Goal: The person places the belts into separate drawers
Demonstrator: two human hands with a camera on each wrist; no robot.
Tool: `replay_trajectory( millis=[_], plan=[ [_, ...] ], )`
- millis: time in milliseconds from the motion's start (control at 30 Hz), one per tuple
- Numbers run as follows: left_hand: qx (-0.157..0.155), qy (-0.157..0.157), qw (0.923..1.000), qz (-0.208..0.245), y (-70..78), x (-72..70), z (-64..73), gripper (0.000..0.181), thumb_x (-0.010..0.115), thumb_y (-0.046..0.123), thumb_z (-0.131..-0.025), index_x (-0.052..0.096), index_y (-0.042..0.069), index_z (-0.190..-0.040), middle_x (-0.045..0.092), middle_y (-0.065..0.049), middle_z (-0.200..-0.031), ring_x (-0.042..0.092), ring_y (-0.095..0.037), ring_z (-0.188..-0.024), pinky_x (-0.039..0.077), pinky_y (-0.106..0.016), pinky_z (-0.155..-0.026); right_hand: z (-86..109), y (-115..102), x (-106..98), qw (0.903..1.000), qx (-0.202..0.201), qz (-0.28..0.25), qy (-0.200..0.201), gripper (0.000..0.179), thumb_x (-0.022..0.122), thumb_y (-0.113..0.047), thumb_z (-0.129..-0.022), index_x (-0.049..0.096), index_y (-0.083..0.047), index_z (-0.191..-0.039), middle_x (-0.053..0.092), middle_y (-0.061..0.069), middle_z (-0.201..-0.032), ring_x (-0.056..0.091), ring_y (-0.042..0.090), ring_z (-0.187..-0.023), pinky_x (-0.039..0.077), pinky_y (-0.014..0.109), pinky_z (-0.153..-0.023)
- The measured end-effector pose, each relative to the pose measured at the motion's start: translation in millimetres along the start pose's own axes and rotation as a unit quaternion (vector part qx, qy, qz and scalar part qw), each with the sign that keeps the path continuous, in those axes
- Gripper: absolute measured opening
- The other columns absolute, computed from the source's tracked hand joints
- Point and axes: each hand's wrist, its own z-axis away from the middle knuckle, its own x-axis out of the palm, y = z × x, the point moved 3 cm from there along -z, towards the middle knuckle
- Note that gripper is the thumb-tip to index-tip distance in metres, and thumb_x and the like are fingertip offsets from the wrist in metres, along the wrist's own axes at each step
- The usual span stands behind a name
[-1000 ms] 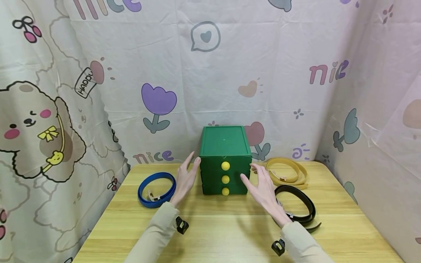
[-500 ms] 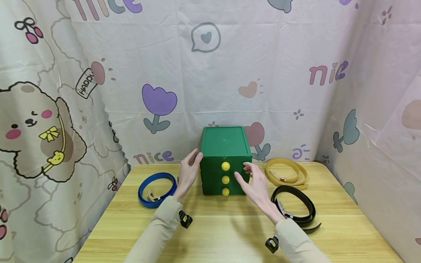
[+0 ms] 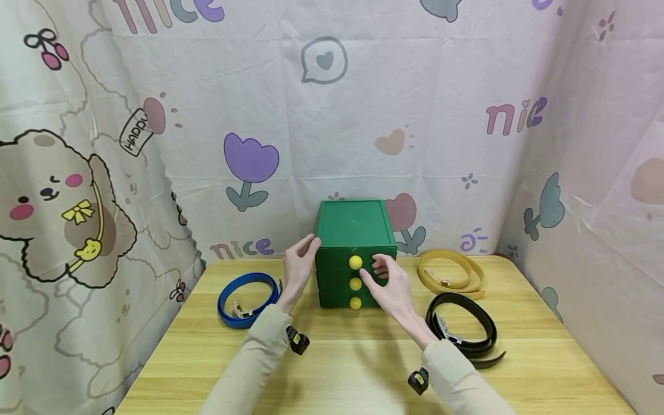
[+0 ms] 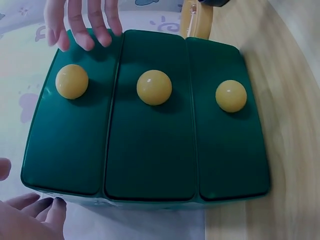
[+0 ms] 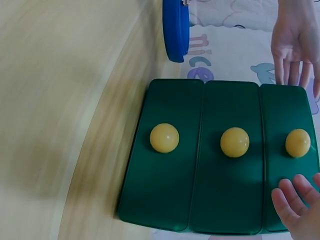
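A green box (image 3: 354,222) with three stacked drawers stands at the back of the table. Each drawer front bears a round yellow knob, the top knob (image 3: 355,262) being highest. Beside the box's upper left front corner is my left hand (image 3: 298,270), its fingers along the left side; whether they touch it I cannot tell. My right hand (image 3: 392,288) hovers in front of the top drawer, fingers bent and thumb apart. In the left wrist view the right hand's fingers (image 4: 101,35) hang near the top drawer, a gap away from its knob.
A coiled blue belt (image 3: 225,314) lies left of the box. On the right are a coiled yellow belt (image 3: 474,271) and a coiled black belt (image 3: 490,323) on the wooden table (image 3: 337,369). A printed cloth (image 3: 321,132) hangs behind.
My right hand has moved left, from the box's right edge to just right of the top knob. My left hand has shifted slightly right, closer to the box. The drawers stay closed.
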Motion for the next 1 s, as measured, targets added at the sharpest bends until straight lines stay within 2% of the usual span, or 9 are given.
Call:
replay_trajectory(
  millis=[467, 1000],
  plan=[
    [-0.016, 0.04, 0.999, 0.014, 4.0, 3.2, -3.4, 0.035, 0.068, 0.024, -0.095, 0.071, 0.005, -0.125, 0.072, -0.017, -0.124, 0.068, -0.03, -0.119, 0.052, -0.046, -0.105, -4.5, -4.3, 15.3, 0.9996, 0.01, -0.02, -0.014, 0.034, 0.078, -0.021, -0.087, 0.065, -0.003, -0.114, 0.07, 0.014, -0.096, 0.068, 0.027, -0.084, 0.06, 0.041, -0.078],
    [-0.027, 0.052, 0.9982, -0.008, 4.6, 3.2, -2.9, 0.031, 0.069, 0.023, -0.093, 0.075, 0.009, -0.121, 0.074, -0.015, -0.119, 0.07, -0.029, -0.114, 0.054, -0.046, -0.102, -7.4, -3.9, 21.9, 0.9993, 0.024, -0.025, -0.01, 0.029, 0.078, -0.019, -0.086, 0.067, -0.004, -0.109, 0.07, 0.013, -0.093, 0.069, 0.027, -0.082, 0.061, 0.041, -0.077]
  ],
)
